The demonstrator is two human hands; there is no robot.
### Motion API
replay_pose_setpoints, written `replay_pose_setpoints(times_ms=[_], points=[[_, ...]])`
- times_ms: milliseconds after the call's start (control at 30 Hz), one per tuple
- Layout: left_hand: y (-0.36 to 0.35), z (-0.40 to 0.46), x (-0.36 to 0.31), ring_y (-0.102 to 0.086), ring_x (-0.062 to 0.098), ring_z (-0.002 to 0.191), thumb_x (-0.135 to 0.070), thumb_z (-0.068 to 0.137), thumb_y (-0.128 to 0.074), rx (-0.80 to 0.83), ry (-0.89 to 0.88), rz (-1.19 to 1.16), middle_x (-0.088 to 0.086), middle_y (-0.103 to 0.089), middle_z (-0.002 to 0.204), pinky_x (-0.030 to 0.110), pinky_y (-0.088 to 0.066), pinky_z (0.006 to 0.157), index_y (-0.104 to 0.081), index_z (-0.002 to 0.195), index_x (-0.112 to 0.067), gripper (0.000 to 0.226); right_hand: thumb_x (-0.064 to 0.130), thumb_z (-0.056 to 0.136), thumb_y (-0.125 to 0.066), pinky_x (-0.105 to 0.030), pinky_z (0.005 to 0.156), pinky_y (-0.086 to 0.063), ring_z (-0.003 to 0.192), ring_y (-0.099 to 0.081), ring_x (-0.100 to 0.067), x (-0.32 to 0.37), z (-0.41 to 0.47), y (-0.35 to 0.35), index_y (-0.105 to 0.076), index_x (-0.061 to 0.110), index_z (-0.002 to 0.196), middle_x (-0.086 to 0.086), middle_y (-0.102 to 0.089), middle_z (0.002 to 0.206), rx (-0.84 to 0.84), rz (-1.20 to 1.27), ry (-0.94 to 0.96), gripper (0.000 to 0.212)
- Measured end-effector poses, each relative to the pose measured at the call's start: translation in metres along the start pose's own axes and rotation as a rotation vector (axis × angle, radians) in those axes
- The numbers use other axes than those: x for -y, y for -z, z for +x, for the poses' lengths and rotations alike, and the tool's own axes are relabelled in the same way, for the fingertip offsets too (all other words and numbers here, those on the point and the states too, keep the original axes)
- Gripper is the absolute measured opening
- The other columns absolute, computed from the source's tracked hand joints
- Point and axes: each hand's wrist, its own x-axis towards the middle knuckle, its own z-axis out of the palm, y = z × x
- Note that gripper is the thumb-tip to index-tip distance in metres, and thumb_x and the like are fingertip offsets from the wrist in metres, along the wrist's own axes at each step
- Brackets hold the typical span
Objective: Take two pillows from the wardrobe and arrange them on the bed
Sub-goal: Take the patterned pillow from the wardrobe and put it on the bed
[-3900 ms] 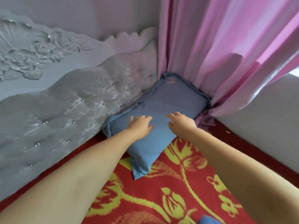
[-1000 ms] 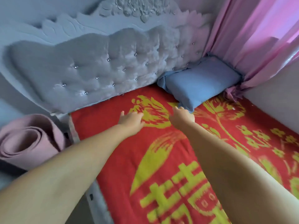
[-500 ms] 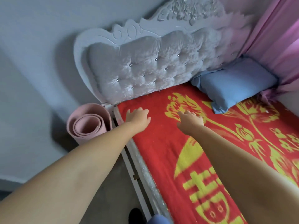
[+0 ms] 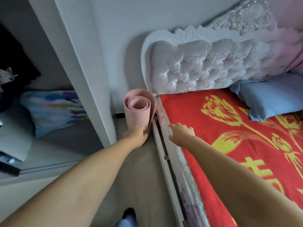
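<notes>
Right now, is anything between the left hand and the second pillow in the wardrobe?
Nothing visible blocks it. The left hand is by the pink roll; the wardrobe stands open, and the patterned pillow lies uncovered on its shelf. Only the white frame stands beside the path.

Two bare forearms with no sleeves, watch or jewellery end in the left hand (image 4: 136, 134) and right hand (image 4: 181, 132). Below the left hand, near the bottom edge, are a blue trouser leg (image 4: 125, 222) and a dark shoe (image 4: 129, 212).

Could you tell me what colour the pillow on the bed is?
Plain light blue pillow, seen in the head view.
</notes>
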Motion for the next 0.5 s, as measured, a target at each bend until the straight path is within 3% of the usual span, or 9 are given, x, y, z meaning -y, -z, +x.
replay_pose_setpoints(times_ms=[67,200,333,500], points=[[0.003,-0.026,0.035,-0.055,0.032,0.115,-0.037,0.096,-0.044,-0.001,0.048,0.013,0.01,-0.054,0.127,0.038,-0.046,0.094,-0.055,0.125,-0.018,0.036,0.03,0.094,-0.045,-0.05,0.105,-0.033,0.127,-0.045,-0.031,0.033,-0.012,-0.013,-0.036,0.024,0.142,-0.009,-0.046,0.139,0.04,-0.009,0.034,0.049],[0.028,-0.071,0.123,-0.056,0.029,0.113,-0.037,0.096,-0.042,-0.038,0.094,0.055,0.008,-0.054,0.126,0.037,-0.044,0.089,-0.054,0.126,-0.02,0.037,0.032,0.094,-0.047,-0.05,0.104,-0.034,0.129,-0.044,-0.031,0.117,-0.025,-0.029,-0.039,0.023,0.14,-0.009,-0.045,0.139,0.056,-0.067,0.081,0.048],[0.062,-0.112,0.237,-0.056,0.03,0.115,-0.038,0.096,-0.045,-0.072,0.191,0.059,0.008,-0.053,0.129,0.038,-0.046,0.092,-0.053,0.127,-0.021,0.036,0.029,0.095,-0.045,-0.047,0.101,-0.037,0.127,-0.046,-0.032,0.234,-0.029,-0.035,-0.038,0.023,0.141,-0.009,-0.047,0.138,0.037,-0.086,0.165,0.047],[0.111,-0.153,0.374,-0.045,0.027,0.133,-0.034,0.096,-0.049,-0.09,0.299,0.067,0.014,-0.043,0.147,0.035,-0.041,0.103,-0.05,0.135,-0.02,0.041,0.03,0.095,-0.044,-0.046,0.102,-0.037,0.127,-0.046,-0.031,0.382,-0.031,-0.044,-0.039,0.021,0.14,-0.009,-0.047,0.138,0.007,-0.077,0.291,0.045]])
